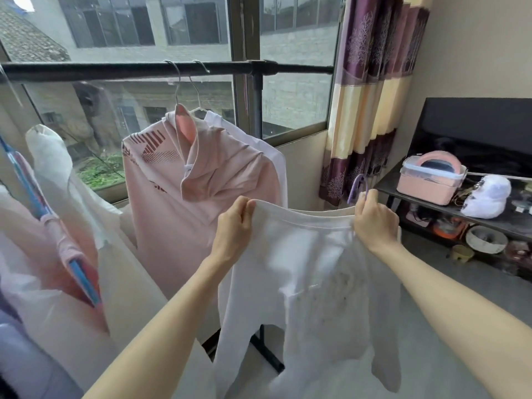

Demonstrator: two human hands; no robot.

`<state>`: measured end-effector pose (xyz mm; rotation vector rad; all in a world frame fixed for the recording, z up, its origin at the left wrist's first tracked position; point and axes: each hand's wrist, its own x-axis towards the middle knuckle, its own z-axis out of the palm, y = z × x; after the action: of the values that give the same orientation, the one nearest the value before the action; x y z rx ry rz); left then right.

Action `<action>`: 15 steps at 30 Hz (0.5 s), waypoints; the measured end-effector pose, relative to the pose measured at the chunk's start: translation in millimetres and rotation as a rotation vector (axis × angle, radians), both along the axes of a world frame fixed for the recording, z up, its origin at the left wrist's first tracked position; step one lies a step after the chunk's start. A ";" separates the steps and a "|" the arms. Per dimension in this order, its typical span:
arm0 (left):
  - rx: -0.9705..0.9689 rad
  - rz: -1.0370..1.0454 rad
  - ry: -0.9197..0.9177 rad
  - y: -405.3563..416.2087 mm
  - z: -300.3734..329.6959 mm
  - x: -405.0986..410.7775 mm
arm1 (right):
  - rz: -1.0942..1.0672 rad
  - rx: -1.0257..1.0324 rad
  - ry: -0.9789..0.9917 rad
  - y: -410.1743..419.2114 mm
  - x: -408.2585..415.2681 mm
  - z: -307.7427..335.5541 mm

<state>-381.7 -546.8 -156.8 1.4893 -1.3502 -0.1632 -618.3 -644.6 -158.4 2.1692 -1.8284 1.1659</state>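
hoodie (201, 203) hangs just beyond white shirt (311, 269)

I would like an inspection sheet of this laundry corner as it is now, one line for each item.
Surface: grey floor; the work is held in the air, not laid down.
Job's things: white garment spread between both hands; purple hanger, hook showing above the right hand; black rail.
Clutter: dark shelf with a pink box, a white soft item and small things too blurred to name.
Hands: left hand pinches the garment's top edge; right hand grips the other end with the hanger.
Cables: nothing seen.
Surroundings: pink top and other clothes hang on the rail; window and striped curtain behind.
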 end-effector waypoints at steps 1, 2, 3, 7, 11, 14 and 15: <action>0.005 -0.011 -0.015 -1.4 0.7 1.6 | -0.028 -0.024 -0.045 -0.4 5.5 3.5; 0.008 -0.031 -0.032 -1.6 2.7 1.4 | -0.047 -0.018 -0.097 0.0 9.9 6.6; 0.004 -0.051 -0.047 -3.4 6.3 1.8 | -0.043 0.022 -0.145 -0.6 14.5 10.1; -0.045 -0.038 -0.092 -11.3 22.8 10.5 | 0.271 0.189 -0.314 -6.2 18.5 7.2; -0.043 -0.104 -0.112 -21.2 29.0 18.2 | 0.360 0.161 -0.548 -23.7 6.4 13.8; -0.036 -0.190 -0.105 -22.8 41.9 5.4 | 0.416 0.197 -0.484 -24.7 6.8 12.0; -0.015 -0.213 -0.111 -22.6 45.8 1.1 | 0.442 0.229 -0.429 -22.7 9.8 8.6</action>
<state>-380.5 -569.5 -111.1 1.3563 -1.5962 -0.2083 -608.5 -667.3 -149.8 2.7261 -1.7396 1.6959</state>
